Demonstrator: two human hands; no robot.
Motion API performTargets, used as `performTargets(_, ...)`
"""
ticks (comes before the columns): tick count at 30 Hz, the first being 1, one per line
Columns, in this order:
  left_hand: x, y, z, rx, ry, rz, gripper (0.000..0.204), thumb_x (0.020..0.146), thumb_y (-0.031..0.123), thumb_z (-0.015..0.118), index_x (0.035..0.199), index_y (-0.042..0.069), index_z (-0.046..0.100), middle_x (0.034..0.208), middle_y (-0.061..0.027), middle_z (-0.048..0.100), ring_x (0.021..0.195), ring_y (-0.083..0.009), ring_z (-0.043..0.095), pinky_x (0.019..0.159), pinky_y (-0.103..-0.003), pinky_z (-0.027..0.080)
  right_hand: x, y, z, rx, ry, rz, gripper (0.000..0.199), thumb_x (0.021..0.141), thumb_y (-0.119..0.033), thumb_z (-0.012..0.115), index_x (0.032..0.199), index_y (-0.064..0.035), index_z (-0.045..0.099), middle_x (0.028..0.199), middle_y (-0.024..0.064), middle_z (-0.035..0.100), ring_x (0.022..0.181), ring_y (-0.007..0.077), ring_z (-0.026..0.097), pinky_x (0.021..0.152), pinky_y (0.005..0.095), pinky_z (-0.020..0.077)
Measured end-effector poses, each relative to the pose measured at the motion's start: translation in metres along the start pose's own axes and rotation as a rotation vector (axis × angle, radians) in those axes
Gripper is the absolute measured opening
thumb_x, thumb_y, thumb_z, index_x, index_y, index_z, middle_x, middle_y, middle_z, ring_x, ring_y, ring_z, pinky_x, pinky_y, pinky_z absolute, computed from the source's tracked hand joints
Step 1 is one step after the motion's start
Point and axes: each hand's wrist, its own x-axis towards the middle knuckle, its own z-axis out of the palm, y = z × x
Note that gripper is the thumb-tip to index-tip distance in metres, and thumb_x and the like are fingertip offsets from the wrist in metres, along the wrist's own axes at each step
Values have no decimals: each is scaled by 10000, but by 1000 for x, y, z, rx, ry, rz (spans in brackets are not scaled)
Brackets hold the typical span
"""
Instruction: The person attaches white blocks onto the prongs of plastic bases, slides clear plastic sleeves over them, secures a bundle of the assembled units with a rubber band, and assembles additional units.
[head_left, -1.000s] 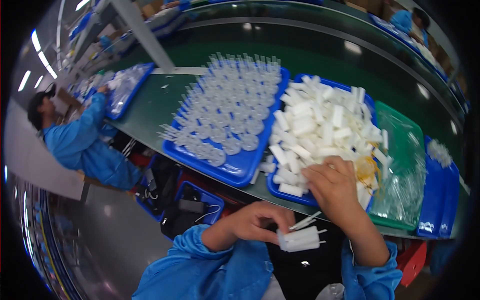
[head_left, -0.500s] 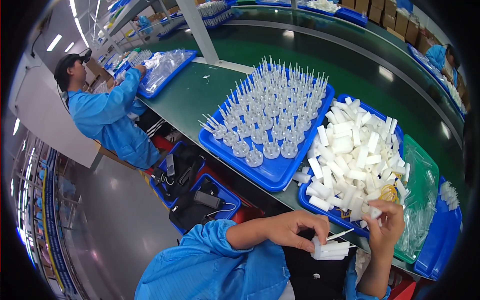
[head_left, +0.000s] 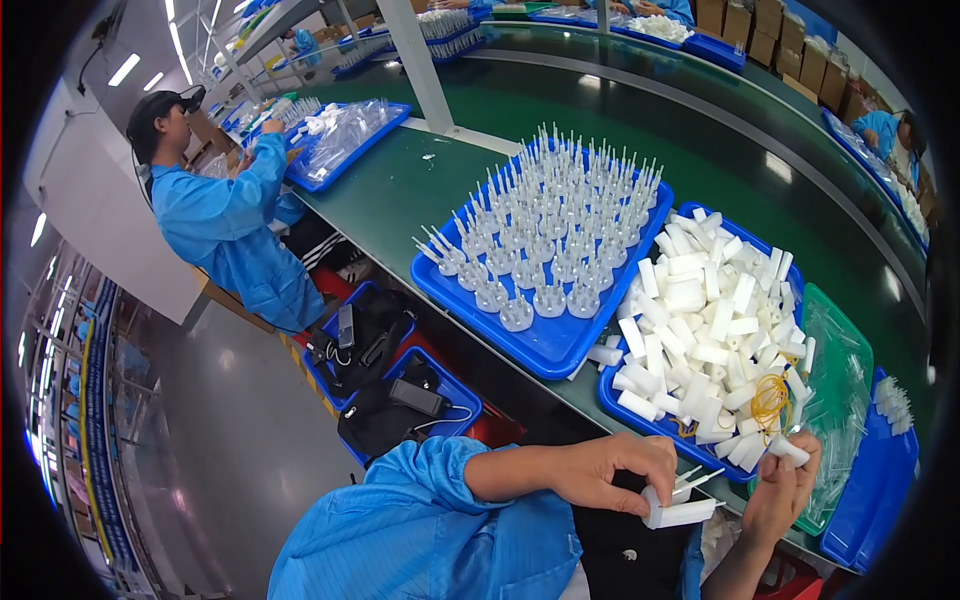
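Observation:
My left hand (head_left: 622, 474) is closed around a translucent plastic base with several thin pins, some bare and at least one sleeved by a white block (head_left: 688, 513). The pins point to the right. My right hand (head_left: 778, 497) pinches a single white foam-like block (head_left: 789, 451) between thumb and fingers, a little apart from the base. Just beyond both hands is a heap of similar white blocks (head_left: 700, 320) in a blue tray (head_left: 610, 402), with yellow rubber bands (head_left: 770, 402) lying on it.
Left of the heap, another blue tray (head_left: 485, 335) holds rows of upright clear pinned bases (head_left: 550, 235). A green tray (head_left: 858, 345) with clear plastic pieces and a blue tray (head_left: 880, 490) lie right. Bins with black items (head_left: 420, 395) sit lower left. A co-worker (head_left: 215, 220) works at the far left.
My right hand has moved slightly right and down, away from the heap, with the block turned in its fingers. The base in my left hand has tilted, and more bare pins show.

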Motion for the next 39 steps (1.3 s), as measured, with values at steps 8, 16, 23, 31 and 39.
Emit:
performTargets(8,15,10,10,340,-31,172,148,812,34,609,958,36,632,921,-74,572,860,-282,488,800,-380,396,1,-2,-17,-18,-26,-44,140,797,-71,528,918,-38,466,831,30,452,638,70,410,520,186,331)
performTargets(16,18,13,22,898,-38,240,339,602,42,683,922,155,672,929,6,593,874,-241,489,759,-369,411,7,-9,2,131,-123,33,176,767,107,542,921,23,541,931,82,559,815,104,574,701,208,462)
performTargets(23,19,5,29,1053,-73,236,328,559,113,697,878,186,687,902,33,598,915,-225,453,746,-362,388,4,-17,-10,129,-106,72,213,773,115,516,966,31,547,944,96,586,806,80,580,703,192,465)
performTargets(31,23,4,31,1117,-96,218,307,558,132,704,860,187,688,876,38,600,889,-225,449,742,-375,369,-3,-21,-11,4,-92,194,213,768,75,586,964,12,532,820,34,590,698,43,574,630,163,461)
performTargets(39,21,-4,31,1131,-106,190,306,564,135,690,866,185,695,898,42,597,892,-225,445,780,-390,345,-7,-19,-10,101,-163,287,132,787,50,600,904,14,550,833,54,610,703,62,602,606,181,487)
